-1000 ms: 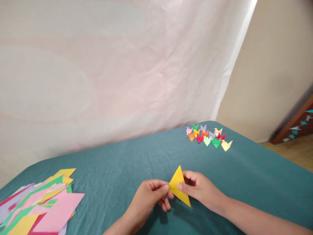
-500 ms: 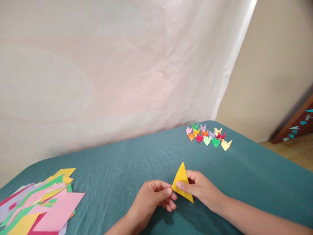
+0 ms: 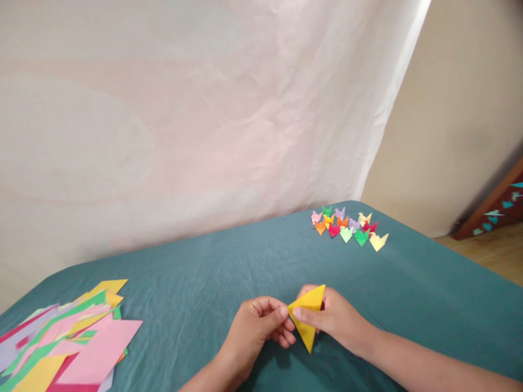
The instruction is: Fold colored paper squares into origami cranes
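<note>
A yellow paper folded into a triangle (image 3: 312, 300) is held above the cloth near the front of the table. My right hand (image 3: 333, 311) grips it, thumb flat across its near face and fingers behind. One corner points up and right, another down. My left hand (image 3: 265, 324) pinches the paper's left corner between thumb and forefinger, with the other fingers curled below. The fingers behind the paper are partly hidden.
Loose coloured paper sheets (image 3: 98, 345) lie in a heap at the left. Several small folded paper birds (image 3: 346, 234) stand in rows at the back right. Dark green cloth (image 3: 196, 277) covers the table, and a pale sheet (image 3: 229, 120) hangs behind it.
The yellow triangle has turned clockwise, its top corner swinging right and its lower corner swinging left. The left hand now pinches its left corner; both hands have barely shifted.
</note>
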Demonstrator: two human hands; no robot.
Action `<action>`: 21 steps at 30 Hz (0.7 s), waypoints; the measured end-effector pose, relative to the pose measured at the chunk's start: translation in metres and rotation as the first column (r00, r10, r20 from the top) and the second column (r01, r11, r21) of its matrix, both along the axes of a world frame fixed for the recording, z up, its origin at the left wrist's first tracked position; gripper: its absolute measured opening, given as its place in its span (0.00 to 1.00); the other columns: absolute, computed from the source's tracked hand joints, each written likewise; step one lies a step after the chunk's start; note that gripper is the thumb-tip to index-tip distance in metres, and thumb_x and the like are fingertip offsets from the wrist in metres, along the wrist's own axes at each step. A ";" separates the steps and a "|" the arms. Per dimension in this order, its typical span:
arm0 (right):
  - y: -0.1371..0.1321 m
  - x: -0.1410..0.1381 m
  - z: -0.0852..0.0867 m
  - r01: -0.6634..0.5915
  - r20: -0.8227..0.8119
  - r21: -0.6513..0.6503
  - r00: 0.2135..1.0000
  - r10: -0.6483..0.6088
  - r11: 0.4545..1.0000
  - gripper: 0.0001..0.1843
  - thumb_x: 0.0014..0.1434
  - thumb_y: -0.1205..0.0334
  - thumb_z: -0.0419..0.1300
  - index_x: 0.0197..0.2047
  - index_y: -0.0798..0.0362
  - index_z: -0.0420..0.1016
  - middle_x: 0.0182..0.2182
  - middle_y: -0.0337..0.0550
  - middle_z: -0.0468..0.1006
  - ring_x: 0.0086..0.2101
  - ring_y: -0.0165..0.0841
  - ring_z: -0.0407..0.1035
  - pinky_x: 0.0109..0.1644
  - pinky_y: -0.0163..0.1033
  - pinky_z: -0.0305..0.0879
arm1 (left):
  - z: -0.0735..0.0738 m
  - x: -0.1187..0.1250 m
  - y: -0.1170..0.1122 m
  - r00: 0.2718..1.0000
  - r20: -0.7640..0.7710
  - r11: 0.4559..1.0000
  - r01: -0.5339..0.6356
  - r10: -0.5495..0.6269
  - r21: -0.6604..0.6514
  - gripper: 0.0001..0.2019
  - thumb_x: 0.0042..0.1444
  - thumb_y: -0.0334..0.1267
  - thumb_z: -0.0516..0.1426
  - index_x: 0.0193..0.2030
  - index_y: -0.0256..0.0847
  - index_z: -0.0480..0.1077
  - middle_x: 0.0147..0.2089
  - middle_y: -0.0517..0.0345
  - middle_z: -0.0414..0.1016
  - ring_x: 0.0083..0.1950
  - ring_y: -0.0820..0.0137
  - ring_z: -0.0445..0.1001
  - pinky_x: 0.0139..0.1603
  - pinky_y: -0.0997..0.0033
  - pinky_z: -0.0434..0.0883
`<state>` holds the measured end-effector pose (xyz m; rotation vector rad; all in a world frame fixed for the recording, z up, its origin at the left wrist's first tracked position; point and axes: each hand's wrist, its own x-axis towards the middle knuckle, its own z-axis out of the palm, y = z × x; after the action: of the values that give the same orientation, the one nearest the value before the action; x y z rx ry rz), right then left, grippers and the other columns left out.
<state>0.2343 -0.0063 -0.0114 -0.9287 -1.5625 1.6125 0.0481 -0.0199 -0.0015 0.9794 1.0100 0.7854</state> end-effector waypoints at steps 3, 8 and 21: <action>-0.002 -0.002 0.000 0.073 0.107 0.036 0.991 -0.076 0.997 0.16 0.53 0.50 0.61 0.29 0.55 0.67 0.18 0.32 0.65 0.20 0.25 0.57 0.23 0.30 0.51 | -0.001 0.001 0.000 0.999 -0.041 0.999 -0.010 0.012 0.045 0.19 0.47 0.51 0.62 0.31 0.33 0.70 0.28 0.52 0.76 0.25 0.72 0.74 0.29 0.73 0.69; -0.006 -0.009 -0.003 0.179 0.246 0.141 0.946 -0.210 0.974 0.06 0.54 0.62 0.58 0.27 0.53 0.67 0.18 0.31 0.65 0.19 0.24 0.58 0.23 0.30 0.51 | 0.002 0.005 -0.003 0.984 -0.164 0.990 -0.041 0.063 0.135 0.16 0.49 0.47 0.60 0.30 0.33 0.70 0.27 0.52 0.76 0.26 0.71 0.74 0.29 0.72 0.70; 0.003 0.007 0.008 -0.006 -0.159 -0.082 0.987 -0.007 0.997 0.20 0.57 0.51 0.60 0.47 0.55 0.72 0.25 0.36 0.67 0.21 0.23 0.55 0.24 0.30 0.50 | 0.002 -0.002 -0.002 0.991 -0.133 0.992 0.012 0.005 0.125 0.15 0.52 0.47 0.58 0.31 0.33 0.68 0.26 0.54 0.74 0.24 0.71 0.73 0.28 0.72 0.69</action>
<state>0.2415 -0.0030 -0.0031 -0.8211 -1.3953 1.7177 0.0462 -0.0215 0.0010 1.1534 1.0835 0.7962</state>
